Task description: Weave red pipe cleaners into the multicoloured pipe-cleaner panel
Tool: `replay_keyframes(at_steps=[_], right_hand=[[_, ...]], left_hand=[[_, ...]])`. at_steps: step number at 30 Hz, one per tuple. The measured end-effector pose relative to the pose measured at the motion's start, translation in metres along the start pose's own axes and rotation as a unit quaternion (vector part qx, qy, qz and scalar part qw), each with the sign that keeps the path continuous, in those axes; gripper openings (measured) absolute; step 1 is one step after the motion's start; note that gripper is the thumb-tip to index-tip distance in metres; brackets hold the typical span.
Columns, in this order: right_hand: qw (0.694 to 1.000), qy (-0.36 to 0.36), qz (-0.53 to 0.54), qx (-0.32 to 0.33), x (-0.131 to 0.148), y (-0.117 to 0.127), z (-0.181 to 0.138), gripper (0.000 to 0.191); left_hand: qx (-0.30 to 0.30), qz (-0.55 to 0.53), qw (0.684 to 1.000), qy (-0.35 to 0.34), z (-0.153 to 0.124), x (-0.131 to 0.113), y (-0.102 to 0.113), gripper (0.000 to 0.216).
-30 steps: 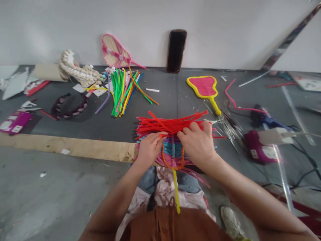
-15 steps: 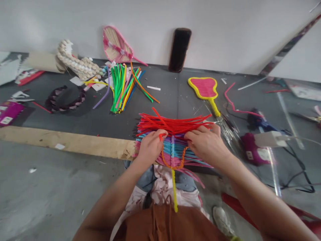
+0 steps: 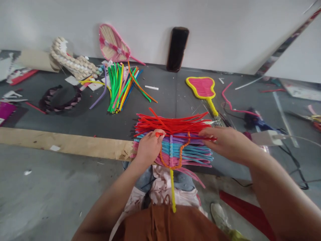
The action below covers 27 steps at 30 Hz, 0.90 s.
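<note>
A piece made of pipe cleaners lies at the table's front edge, with red pipe cleaners (image 3: 173, 122) along its far side and blue ones (image 3: 195, 152) nearer me. An orange twisted pipe cleaner (image 3: 181, 157) curves over it, and a yellow stem (image 3: 173, 192) points toward me. My left hand (image 3: 150, 144) is closed at the left of the piece, pinching a red pipe cleaner whose tip shows by the thumb. At the right, my right hand (image 3: 223, 140) is closed on a red pipe cleaner that stretches across the purple rows.
Behind the piece lies a bundle of coloured pipe cleaners (image 3: 116, 87). A yellow-edged pink fan (image 3: 203, 87) lies to its right. A phone (image 3: 177, 49) leans on the wall. A dark braided headband (image 3: 60, 100) sits left; a white charger (image 3: 265, 138) stands right.
My right hand has slid to the right and away from the middle of the piece, leaving a red length stretched out. My left hand stays almost in place.
</note>
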State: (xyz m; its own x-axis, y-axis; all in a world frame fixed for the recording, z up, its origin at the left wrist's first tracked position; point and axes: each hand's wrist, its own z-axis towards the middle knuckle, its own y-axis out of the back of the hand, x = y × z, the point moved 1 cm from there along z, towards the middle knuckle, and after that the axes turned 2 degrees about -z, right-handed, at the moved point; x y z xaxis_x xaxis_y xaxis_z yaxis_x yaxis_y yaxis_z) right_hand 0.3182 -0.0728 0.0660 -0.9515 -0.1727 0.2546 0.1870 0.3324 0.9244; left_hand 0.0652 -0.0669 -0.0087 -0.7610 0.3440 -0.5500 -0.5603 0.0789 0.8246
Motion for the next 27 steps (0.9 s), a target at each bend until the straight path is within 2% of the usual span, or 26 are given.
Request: replay_keyframes(at_steps=[2,4,6,8,10,13,16,21,27], right_hand=[[0.987,0.008,0.161,0.013,-0.009,0.003,-0.004,0.020],[0.956,0.024,0.292,0.023,-0.013,0.003,-0.007,0.027],[0.927,0.039,0.374,0.009,-0.011,-0.002,-0.007,0.037],[0.912,0.048,0.406,-0.031,-0.006,-0.011,-0.005,0.041],[0.920,0.049,0.379,-0.083,-0.001,-0.024,0.000,0.036],[0.952,0.061,0.258,-0.153,0.003,-0.041,0.010,0.024],[0.964,0.105,0.149,-0.193,0.004,-0.051,0.017,0.023],[0.967,0.154,0.050,-0.198,0.009,-0.049,0.018,0.024],[0.965,0.185,-0.053,-0.180,0.030,-0.044,0.023,0.024]], left_hand=[[0.003,-0.006,1.000,0.005,0.000,0.000,0.000,0.021],[0.000,-0.014,1.000,0.003,0.000,0.000,0.000,0.022],[-0.006,-0.023,1.000,-0.004,-0.001,0.001,0.000,0.023],[-0.011,-0.031,0.999,-0.012,-0.001,0.003,-0.001,0.024],[-0.018,-0.035,0.999,-0.021,-0.002,0.004,-0.002,0.025],[-0.034,-0.042,0.998,-0.035,-0.003,0.006,-0.003,0.025],[-0.042,-0.049,0.997,-0.043,-0.004,0.006,-0.003,0.023],[-0.050,-0.056,0.995,-0.064,-0.003,0.006,-0.004,0.020],[-0.048,-0.051,0.995,-0.077,-0.004,0.007,-0.005,0.018]])
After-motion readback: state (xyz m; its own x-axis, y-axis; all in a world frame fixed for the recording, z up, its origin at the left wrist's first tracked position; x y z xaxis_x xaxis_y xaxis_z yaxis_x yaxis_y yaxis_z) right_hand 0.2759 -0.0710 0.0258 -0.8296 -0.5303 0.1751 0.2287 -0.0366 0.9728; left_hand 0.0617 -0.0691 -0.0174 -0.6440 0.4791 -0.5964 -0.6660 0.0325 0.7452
